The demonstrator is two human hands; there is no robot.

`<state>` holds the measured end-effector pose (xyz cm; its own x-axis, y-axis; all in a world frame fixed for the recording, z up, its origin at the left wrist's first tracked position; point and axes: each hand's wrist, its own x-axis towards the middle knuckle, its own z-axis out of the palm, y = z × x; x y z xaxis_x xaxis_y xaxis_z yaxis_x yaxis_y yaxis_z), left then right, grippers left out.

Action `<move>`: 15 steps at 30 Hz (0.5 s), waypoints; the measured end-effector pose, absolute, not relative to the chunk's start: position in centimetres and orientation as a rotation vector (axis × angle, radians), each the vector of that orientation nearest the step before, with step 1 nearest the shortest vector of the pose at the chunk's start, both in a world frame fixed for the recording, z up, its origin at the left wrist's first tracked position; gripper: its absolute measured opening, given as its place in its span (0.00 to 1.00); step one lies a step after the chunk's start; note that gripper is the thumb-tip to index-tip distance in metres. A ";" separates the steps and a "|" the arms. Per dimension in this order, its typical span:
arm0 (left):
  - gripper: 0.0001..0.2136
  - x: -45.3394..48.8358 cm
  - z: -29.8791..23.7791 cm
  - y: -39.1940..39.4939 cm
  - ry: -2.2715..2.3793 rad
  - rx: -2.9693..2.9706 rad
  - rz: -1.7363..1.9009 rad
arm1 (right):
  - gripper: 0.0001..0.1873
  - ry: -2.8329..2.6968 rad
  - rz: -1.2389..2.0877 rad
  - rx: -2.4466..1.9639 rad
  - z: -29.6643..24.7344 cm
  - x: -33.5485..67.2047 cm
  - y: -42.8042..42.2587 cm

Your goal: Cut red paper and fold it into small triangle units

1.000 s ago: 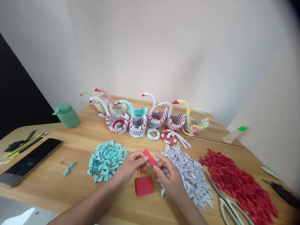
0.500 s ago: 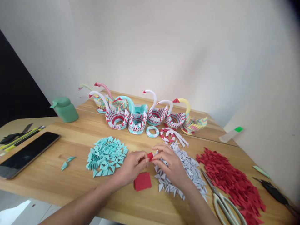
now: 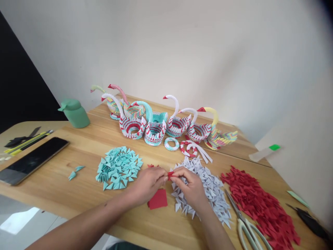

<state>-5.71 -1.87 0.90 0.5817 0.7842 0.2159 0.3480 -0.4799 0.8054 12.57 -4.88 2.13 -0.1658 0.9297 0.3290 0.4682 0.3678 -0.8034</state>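
Observation:
A small red paper piece [image 3: 170,175] is pinched between the fingertips of both hands above the middle of the table. My left hand [image 3: 151,182] grips its left end, and my right hand [image 3: 189,184] has the right end. Fingers cover much of it, so its exact fold is hard to see. Just below my left hand lies a stack of red paper rectangles [image 3: 158,199]. A few red folded pieces [image 3: 153,166] show behind that hand. Under and beside my right hand spreads a pile of white folded triangles [image 3: 213,187].
Turquoise triangles [image 3: 118,168] are heaped to the left, red triangles [image 3: 260,205] to the right by scissors [image 3: 244,222]. Several paper swans [image 3: 155,133] and two paper rings [image 3: 171,143] stand behind. A phone [image 3: 33,159], green jug [image 3: 75,113] and black-handled tool [image 3: 309,220] lie around.
The red paper, a flat little strip before, now looks more folded and narrower between my fingertips. My hands have drawn slightly lower, and the whole view has shifted a little.

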 end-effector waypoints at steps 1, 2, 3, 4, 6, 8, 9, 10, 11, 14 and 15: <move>0.11 -5.7 0.9 -1.8 0.900 2.040 0.755 | 0.03 -1.792 0.677 -1.219 2.1 12.6 -4.9; 0.11 -5.6 0.9 -1.8 0.896 2.003 0.755 | 0.03 -1.797 0.661 -1.211 2.1 12.6 -4.9; 0.11 -5.6 0.8 -1.8 0.889 1.963 0.755 | 0.03 -1.801 0.644 -1.207 2.1 12.5 -4.9; 0.11 -5.5 0.8 -1.8 0.880 1.919 0.759 | 0.03 -1.803 0.628 -1.210 2.1 12.5 -5.0; 0.09 -5.4 0.7 -1.8 0.868 1.820 0.781 | 0.04 -1.795 0.610 -1.241 2.0 12.4 -5.0; 0.07 -5.3 0.7 -1.9 0.866 1.732 0.809 | 0.04 -1.775 0.610 -1.288 1.7 12.3 -5.1; 0.07 -5.2 0.8 -1.9 0.867 1.702 0.819 | 0.03 -1.759 0.612 -1.314 1.6 12.3 -5.1; 0.06 -5.2 0.8 -2.0 0.866 1.683 0.825 | 0.02 -1.740 0.614 -1.338 1.4 12.3 -5.2; 0.06 -5.2 0.9 -2.0 0.864 1.672 0.826 | 0.03 -1.726 0.618 -1.355 1.3 12.3 -5.2; 0.07 -5.3 1.1 -2.1 0.837 1.631 0.831 | 0.11 -1.725 0.606 -1.364 1.2 12.4 -5.2; 0.08 -5.3 1.1 -2.1 0.816 1.608 0.839 | 0.11 -1.741 0.592 -1.353 1.3 12.4 -5.2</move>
<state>-5.34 -2.06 1.10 0.5131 0.8520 0.1040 0.0810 -0.1687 0.9823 12.39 -5.19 1.29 -0.0726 0.9437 0.3226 0.5510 0.3076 -0.7757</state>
